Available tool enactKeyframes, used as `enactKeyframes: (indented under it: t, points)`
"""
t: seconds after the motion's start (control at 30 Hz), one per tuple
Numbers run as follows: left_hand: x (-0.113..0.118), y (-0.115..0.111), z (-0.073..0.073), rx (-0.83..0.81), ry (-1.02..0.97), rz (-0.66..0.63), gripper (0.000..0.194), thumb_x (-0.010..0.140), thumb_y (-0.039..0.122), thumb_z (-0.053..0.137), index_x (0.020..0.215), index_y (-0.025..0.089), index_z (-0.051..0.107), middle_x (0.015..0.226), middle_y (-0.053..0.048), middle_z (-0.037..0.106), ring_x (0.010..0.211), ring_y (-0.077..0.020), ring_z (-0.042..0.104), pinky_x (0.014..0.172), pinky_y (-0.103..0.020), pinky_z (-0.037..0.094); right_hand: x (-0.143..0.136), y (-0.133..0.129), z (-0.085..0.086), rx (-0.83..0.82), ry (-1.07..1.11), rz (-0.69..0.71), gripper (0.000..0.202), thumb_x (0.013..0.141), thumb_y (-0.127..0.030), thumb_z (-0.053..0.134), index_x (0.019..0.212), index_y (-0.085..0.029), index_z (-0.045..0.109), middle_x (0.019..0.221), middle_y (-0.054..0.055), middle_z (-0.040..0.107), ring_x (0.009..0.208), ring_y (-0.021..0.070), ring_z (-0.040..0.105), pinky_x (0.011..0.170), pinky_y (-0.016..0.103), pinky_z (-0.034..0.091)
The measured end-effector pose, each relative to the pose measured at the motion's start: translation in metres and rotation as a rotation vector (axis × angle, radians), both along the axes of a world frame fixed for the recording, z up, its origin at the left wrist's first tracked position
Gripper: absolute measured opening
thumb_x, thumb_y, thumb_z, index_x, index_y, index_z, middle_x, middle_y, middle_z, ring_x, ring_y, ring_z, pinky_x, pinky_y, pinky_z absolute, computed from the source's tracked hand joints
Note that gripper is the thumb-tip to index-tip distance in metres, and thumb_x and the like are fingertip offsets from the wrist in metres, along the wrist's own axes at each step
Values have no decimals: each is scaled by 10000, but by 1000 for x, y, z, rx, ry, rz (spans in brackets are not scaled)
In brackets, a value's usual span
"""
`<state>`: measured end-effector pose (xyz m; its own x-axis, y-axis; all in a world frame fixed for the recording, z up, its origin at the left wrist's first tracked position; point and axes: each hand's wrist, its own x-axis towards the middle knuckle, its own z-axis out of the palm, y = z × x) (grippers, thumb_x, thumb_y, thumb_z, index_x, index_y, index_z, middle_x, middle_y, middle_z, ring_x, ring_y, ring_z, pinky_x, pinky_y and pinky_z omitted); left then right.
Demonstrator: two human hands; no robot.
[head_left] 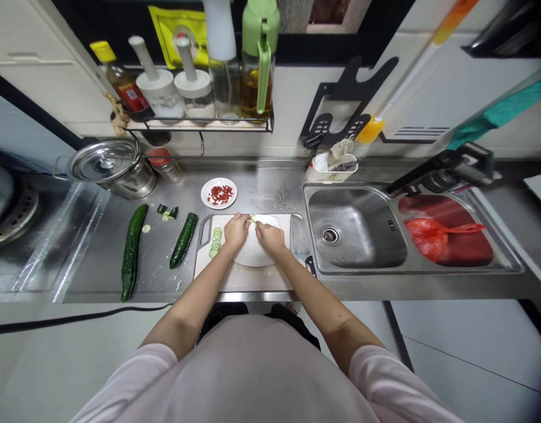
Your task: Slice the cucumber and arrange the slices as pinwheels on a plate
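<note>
Over a white plate [256,256], my left hand [236,231] and my right hand [271,238] meet at the fingertips. Both are closed in a pinch on a small pale-green cucumber slice [253,218]; its exact shape is too small to tell. The plate rests on a cutting board [235,283] with a grey handle. Left of the plate, a row of cucumber slices [215,243] lies on the board. A knife with a black handle [311,266] sticks out at the board's right edge, its blade mostly hidden by my right forearm.
Left of the board lie a cut cucumber [184,241], a whole cucumber [134,252] and cucumber end pieces [168,212]. Behind it stands a small plate of red bits [219,193]. A double sink [356,229] with a red bag [429,238] is at right, a steel pot [114,167] at left.
</note>
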<state>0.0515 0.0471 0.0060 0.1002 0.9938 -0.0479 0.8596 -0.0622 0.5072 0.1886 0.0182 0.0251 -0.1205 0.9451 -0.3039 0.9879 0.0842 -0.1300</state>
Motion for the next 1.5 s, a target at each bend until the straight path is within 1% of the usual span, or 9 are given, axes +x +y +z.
enactKeyframes:
  t: [0.2,0.43,0.57,0.73,0.83,1.0,1.13,1.3,1.5]
  points:
    - [-9,-22,6,94,-158,138,210,893,288,561,1044,240,699,1015,-38,682,904,-190,615,778,-281,422,1,-4,2,7,10,2,451,1028,-371,240,1407,-287,469,1127,91,676,944,203,648,791,270,425]
    - [-36,-85,15,175,-325,224,210,864,340,591,971,201,707,839,-29,665,719,-150,575,739,-267,441,-2,-4,1,-11,-8,41,479,1029,-341,235,1484,-297,379,1135,100,683,951,201,645,810,289,427]
    - [-60,-120,12,137,-331,295,214,859,353,583,956,211,709,822,-17,662,608,-121,515,674,-257,433,-3,-2,0,-31,-14,53,482,1029,-327,233,1490,-292,371,1132,105,686,950,200,649,804,289,427]
    - [-89,-144,4,118,-298,420,238,848,363,568,956,209,715,818,-16,659,612,-123,521,665,-257,433,-4,-1,-1,-25,-21,43,467,1026,-339,260,1464,-293,414,1132,105,689,955,207,654,808,288,433]
    - [-99,-152,2,96,-259,466,251,846,364,559,964,207,715,823,-17,662,616,-127,529,665,-263,426,-5,-1,0,-32,-36,46,466,1027,-338,254,1461,-291,418,1145,109,687,969,210,654,819,293,434]
    - [-102,-153,3,45,-180,483,259,854,354,539,994,219,709,872,-29,678,648,-144,554,688,-279,423,-7,-2,5,-27,-15,15,470,1024,-349,272,1473,-290,400,1129,104,696,956,208,657,815,295,437]
    - [-103,-146,4,7,-93,473,252,855,351,534,1009,224,689,911,-50,682,825,-207,611,776,-316,427,0,-9,10,27,57,-89,487,1018,-356,280,1482,-261,395,1135,104,699,1006,212,644,833,295,433]
    - [-103,-136,6,-58,23,488,278,844,377,554,1045,214,656,926,-73,680,950,-266,610,854,-379,395,23,-27,11,92,152,-236,475,1002,-367,297,1393,-229,526,1089,95,719,1023,219,639,832,291,435]
    - [-98,-133,5,-75,66,480,319,837,438,568,1039,203,645,924,-76,676,939,-269,604,862,-393,369,44,-55,4,173,303,-315,450,969,-387,356,1264,-200,639,873,67,734,845,201,657,741,262,426]
